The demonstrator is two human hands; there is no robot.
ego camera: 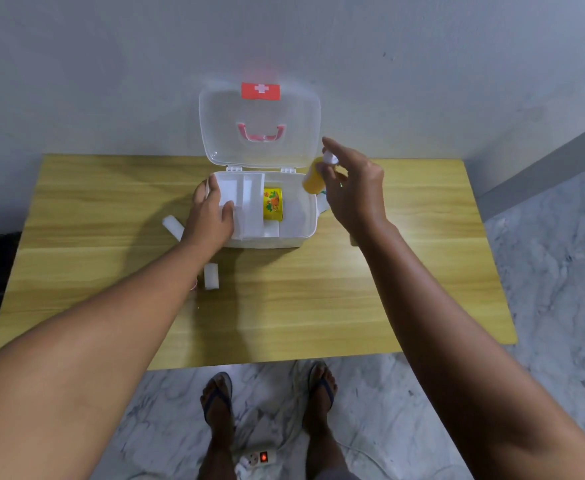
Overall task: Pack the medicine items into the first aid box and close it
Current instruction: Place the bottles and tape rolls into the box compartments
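The box [267, 233] is sitting open at the table's [422, 271] far middle, its clear lid [222, 133] standing upright against the wall, showing a red label with a white cross [260, 90] and a pink handle [262, 132]. Inside, a yellow packet [272, 204] with printed artwork is lying in the middle compartment; its writing is too blurred to read. The left hand [211, 216] is resting spread over the left compartment, gripping nothing visible. The right hand [350, 192] is holding a yellow bottle [312, 180] by its white cap, over the right rim. Two white rolls [173, 226] [211, 276] are lying beside the box.
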